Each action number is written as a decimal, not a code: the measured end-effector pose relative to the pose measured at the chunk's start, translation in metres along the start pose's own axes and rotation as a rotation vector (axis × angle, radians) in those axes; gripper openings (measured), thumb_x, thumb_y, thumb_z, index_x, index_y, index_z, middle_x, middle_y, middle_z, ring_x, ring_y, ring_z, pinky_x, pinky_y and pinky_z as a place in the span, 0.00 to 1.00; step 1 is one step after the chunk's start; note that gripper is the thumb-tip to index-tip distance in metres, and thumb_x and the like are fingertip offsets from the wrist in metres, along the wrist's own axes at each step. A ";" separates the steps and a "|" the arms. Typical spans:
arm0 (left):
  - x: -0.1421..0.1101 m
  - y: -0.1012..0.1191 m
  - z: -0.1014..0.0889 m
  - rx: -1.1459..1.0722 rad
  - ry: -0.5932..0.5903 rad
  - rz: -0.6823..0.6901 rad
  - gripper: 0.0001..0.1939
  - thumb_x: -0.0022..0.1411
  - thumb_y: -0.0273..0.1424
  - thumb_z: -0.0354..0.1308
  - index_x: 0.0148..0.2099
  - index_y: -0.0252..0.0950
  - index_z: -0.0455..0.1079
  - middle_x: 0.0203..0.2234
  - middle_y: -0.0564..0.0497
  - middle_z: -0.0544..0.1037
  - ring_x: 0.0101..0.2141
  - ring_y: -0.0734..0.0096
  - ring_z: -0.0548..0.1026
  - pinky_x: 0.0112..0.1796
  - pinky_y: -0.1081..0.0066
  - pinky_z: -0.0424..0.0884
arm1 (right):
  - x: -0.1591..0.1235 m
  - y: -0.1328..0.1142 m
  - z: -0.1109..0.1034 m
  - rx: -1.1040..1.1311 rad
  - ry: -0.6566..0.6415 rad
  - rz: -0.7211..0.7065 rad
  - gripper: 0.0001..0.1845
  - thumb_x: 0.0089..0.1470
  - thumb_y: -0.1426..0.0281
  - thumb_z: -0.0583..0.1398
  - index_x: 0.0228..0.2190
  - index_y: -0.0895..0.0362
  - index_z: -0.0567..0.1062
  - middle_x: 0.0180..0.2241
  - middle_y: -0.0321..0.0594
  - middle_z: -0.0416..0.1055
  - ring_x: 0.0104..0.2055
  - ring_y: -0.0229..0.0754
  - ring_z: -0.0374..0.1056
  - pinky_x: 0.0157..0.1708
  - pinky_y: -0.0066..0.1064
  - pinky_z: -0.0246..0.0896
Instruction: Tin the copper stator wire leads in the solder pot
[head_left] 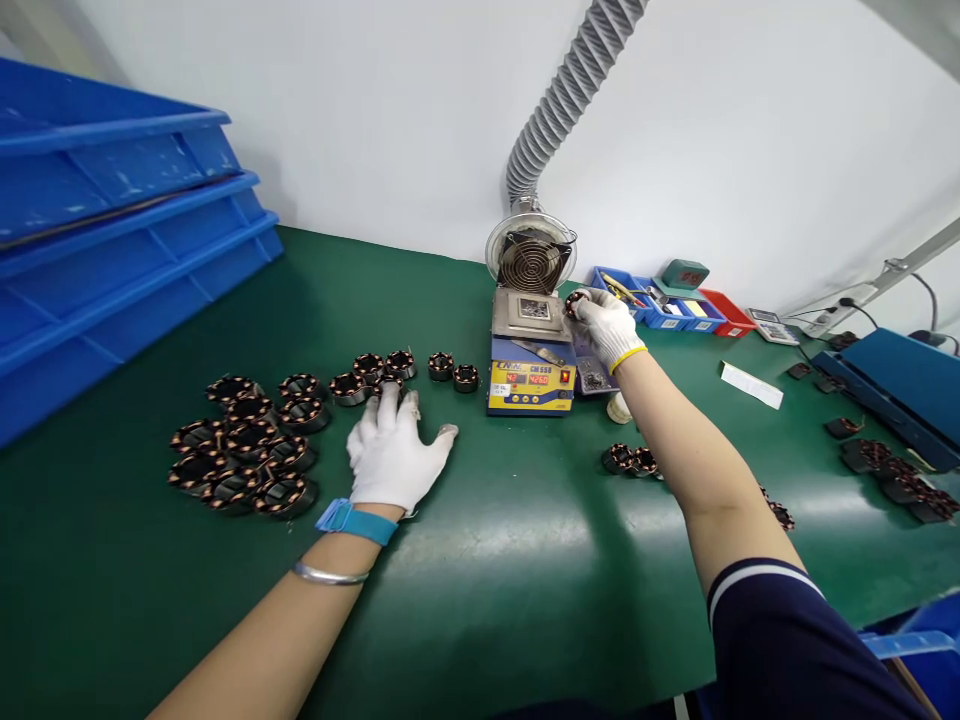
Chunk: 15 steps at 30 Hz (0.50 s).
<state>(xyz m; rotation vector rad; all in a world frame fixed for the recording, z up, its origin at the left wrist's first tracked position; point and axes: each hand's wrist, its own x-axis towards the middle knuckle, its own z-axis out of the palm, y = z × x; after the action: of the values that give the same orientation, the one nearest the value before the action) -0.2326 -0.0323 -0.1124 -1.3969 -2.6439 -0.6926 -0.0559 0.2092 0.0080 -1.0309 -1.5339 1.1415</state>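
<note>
My right hand (606, 328), in a white glove with a yellow cuff, pinches a copper-wound motor stator (576, 303) beside the solder pot (534, 309) on a blue and yellow heating unit (531, 385). Red digits glow on that unit's front, and tweezers (538, 352) lie across its top edge. My left hand (394, 452), also gloved, rests with its fingers stretched out and thumb apart. Its fingertips reach a stator (388, 386) they partly cover. Around it stand more stators (369, 367), with a larger cluster (247, 440) to the left and a pair (453, 372) to the right.
Stacked blue crates (135, 220) stand at the left. Behind the pot is a fan (534, 262) under a grey duct hose (574, 85). Small bins (664, 310), a paper slip (751, 385) and a calculator (772, 327) lie right. More stators (631, 459) sit near my right forearm.
</note>
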 end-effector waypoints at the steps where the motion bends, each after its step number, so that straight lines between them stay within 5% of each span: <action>1: 0.001 -0.001 0.000 -0.001 0.003 -0.001 0.35 0.58 0.48 0.49 0.62 0.33 0.60 0.65 0.42 0.54 0.62 0.45 0.53 0.57 0.48 0.56 | 0.004 0.001 0.001 -0.122 0.015 -0.052 0.15 0.47 0.69 0.60 0.39 0.57 0.72 0.33 0.35 0.73 0.36 0.37 0.70 0.41 0.33 0.69; 7: 0.002 -0.003 0.000 0.002 0.012 0.007 0.32 0.59 0.47 0.49 0.61 0.34 0.62 0.65 0.44 0.55 0.62 0.44 0.54 0.56 0.48 0.57 | 0.019 0.001 0.009 -0.731 0.045 -0.281 0.21 0.49 0.62 0.59 0.45 0.58 0.74 0.40 0.43 0.75 0.44 0.47 0.70 0.49 0.39 0.64; 15: 0.002 -0.003 -0.002 -0.007 0.007 0.013 0.30 0.59 0.47 0.50 0.59 0.36 0.64 0.65 0.45 0.55 0.61 0.46 0.55 0.56 0.48 0.56 | 0.013 0.000 0.024 -0.968 0.019 -0.338 0.24 0.50 0.63 0.58 0.49 0.55 0.73 0.45 0.47 0.72 0.49 0.52 0.68 0.51 0.43 0.62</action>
<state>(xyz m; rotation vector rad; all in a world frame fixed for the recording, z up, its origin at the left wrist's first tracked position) -0.2366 -0.0325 -0.1115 -1.4092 -2.6271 -0.7050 -0.0821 0.2170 0.0070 -1.2925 -2.1941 0.0980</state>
